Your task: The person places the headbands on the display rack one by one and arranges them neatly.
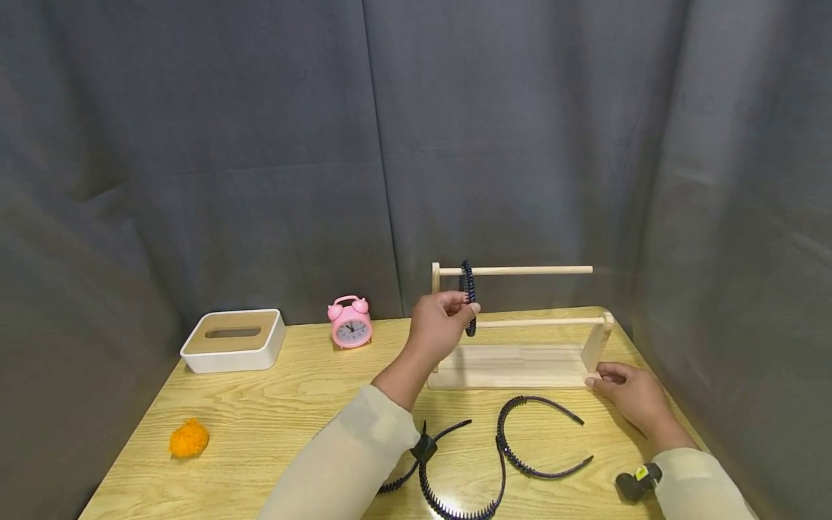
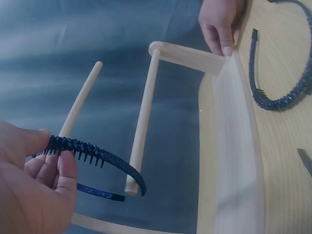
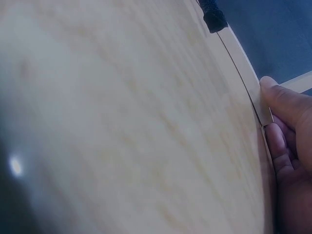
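Note:
My left hand pinches a dark, toothed headband between thumb and fingers. This headband sits over the upper rod of a pale wooden rack, near the rod's left end. In the left wrist view, the headband's teeth show beside the fingertips, and one of its arms passes across the lower rod. With thumb and curled fingers, my right hand grips the front right corner of the rack's base. The right wrist view shows that thumb along the base's end.
More dark headbands lie in front of the rack, one at right, others partly behind my left sleeve. A pink alarm clock, a white tissue box and an orange pompom stand to the left. Grey curtains enclose the table.

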A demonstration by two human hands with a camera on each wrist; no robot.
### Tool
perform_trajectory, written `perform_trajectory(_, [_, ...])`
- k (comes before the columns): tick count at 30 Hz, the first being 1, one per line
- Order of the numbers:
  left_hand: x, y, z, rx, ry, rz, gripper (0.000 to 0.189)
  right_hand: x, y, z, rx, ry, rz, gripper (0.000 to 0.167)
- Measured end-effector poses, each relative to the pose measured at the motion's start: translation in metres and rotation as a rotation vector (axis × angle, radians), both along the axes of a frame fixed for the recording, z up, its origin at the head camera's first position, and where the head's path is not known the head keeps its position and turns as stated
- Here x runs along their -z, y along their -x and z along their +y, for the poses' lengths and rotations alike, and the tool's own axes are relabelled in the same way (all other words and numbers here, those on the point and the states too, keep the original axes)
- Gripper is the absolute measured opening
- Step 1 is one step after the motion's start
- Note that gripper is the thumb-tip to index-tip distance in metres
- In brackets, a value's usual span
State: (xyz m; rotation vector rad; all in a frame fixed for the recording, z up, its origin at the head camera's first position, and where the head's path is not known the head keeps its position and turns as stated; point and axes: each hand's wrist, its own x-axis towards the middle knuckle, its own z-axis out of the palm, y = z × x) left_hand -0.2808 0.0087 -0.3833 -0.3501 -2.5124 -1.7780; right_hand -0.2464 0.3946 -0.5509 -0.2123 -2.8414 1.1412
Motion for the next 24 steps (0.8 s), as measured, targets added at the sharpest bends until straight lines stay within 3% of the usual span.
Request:
perform_trajectory(6, [0.007, 0.002, -0.002, -0.005, 0.012, 0.013, 0.035, 0.002, 0.001, 0.0, -0.004, 0.001, 0.006, 0.07])
perform_trajectory(18, [0.008, 0.001, -0.005, -0.005, 0.031, 0.053, 0.035, 0.001, 0.0, 0.002, 0.003, 0.016, 0.005, 0.067])
perform_trajectory(24, [0.008, -0.002, -0.02, -0.006, 0.081, 0.085, 0.033, -0.002, -0.002, 0.001, 0.002, 0.012, 0.003, 0.069])
